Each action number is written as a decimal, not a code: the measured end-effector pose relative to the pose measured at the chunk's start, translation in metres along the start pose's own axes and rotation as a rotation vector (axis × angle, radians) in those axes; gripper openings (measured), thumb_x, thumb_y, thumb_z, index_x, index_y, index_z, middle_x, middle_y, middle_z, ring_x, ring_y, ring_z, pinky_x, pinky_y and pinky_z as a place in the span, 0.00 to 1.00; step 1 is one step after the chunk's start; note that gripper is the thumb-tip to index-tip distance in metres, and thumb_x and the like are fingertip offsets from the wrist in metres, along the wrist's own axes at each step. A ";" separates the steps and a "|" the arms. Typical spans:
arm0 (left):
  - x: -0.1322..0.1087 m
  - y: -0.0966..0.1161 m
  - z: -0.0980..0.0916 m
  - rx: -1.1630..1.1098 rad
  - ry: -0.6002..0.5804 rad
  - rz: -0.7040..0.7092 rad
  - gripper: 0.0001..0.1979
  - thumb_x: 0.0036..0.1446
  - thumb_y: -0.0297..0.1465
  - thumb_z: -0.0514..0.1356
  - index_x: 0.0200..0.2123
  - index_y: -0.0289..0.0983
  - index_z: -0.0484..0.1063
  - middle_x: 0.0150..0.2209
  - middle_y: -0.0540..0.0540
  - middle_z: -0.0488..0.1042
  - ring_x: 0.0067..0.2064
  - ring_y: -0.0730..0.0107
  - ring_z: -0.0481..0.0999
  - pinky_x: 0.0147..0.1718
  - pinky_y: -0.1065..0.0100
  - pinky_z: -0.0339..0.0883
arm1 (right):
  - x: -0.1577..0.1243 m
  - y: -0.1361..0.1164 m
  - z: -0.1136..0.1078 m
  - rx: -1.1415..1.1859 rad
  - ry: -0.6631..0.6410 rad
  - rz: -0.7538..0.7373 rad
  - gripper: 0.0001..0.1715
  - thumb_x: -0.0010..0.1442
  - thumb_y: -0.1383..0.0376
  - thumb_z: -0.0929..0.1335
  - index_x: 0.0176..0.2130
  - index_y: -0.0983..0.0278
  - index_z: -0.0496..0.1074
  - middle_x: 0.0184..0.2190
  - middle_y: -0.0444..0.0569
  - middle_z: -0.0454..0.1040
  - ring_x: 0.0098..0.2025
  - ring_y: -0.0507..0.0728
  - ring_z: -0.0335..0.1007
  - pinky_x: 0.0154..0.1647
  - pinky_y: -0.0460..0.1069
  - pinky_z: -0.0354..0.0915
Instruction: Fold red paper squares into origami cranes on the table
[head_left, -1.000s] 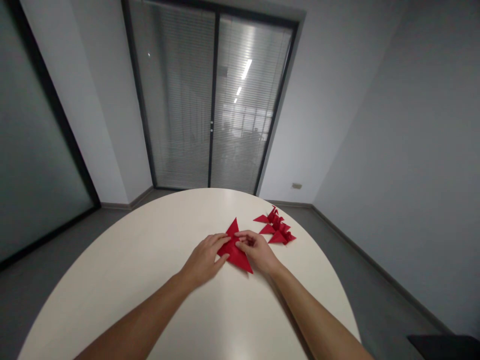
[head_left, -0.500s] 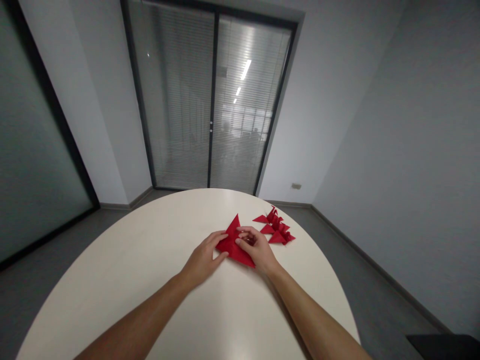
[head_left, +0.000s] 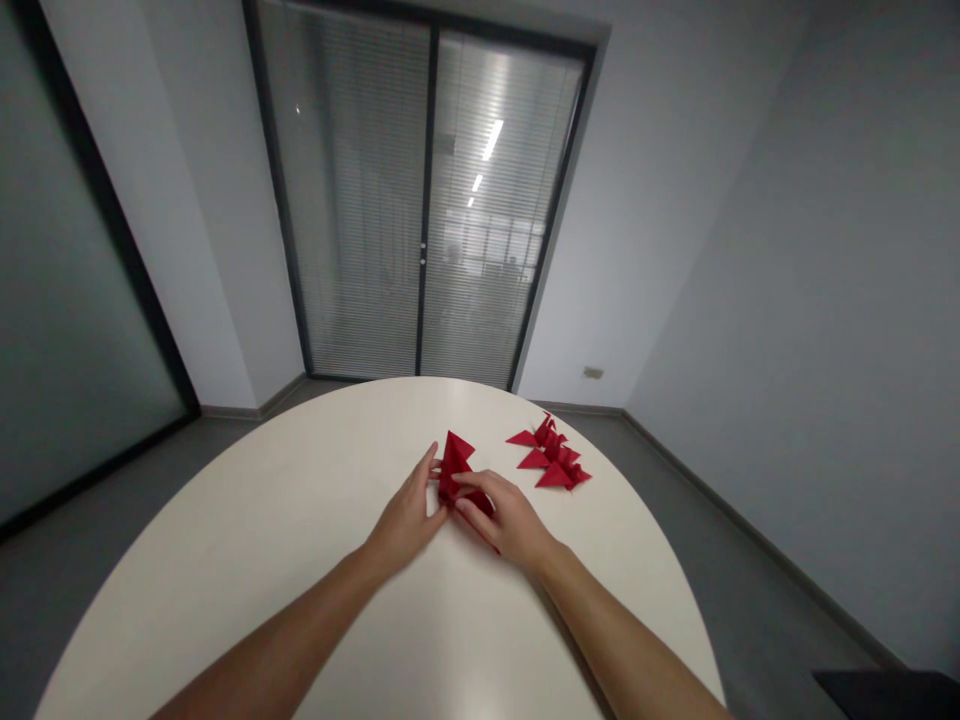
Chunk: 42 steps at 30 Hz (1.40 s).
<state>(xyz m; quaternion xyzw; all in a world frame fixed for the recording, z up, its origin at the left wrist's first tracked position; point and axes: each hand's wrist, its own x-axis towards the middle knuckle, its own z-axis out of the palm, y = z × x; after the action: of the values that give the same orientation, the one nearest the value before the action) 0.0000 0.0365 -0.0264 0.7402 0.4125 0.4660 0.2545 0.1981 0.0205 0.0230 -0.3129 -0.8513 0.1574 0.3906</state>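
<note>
Your two hands meet at the centre of the frame, just below its middle, around a partly folded sheet of red paper on the white table. Your left hand holds the paper's left side in a loose curve, index finger raised, thumb at the lower edge. Your right hand holds it from the right, fingers and thumb bent close together over it; whether they pinch one layer or several, you cannot tell. One point of the paper stands above your fingers. Right of centre, near the table's edge, lie folded red paper figures, bunched together.
</note>
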 end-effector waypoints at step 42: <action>-0.004 0.012 -0.009 0.126 -0.180 -0.068 0.15 0.64 0.34 0.54 0.53 0.41 0.69 0.38 0.47 0.79 0.40 0.64 0.78 0.45 0.64 0.68 | -0.004 0.034 -0.001 0.237 0.156 0.223 0.14 0.58 0.71 0.66 0.40 0.61 0.80 0.42 0.53 0.81 0.45 0.59 0.76 0.48 0.55 0.70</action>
<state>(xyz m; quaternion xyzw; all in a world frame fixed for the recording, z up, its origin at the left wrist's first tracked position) -0.0046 0.0270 -0.0149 0.7791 0.4413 0.3621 0.2592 0.2148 0.0439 0.0044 -0.3684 -0.7540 0.2743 0.4696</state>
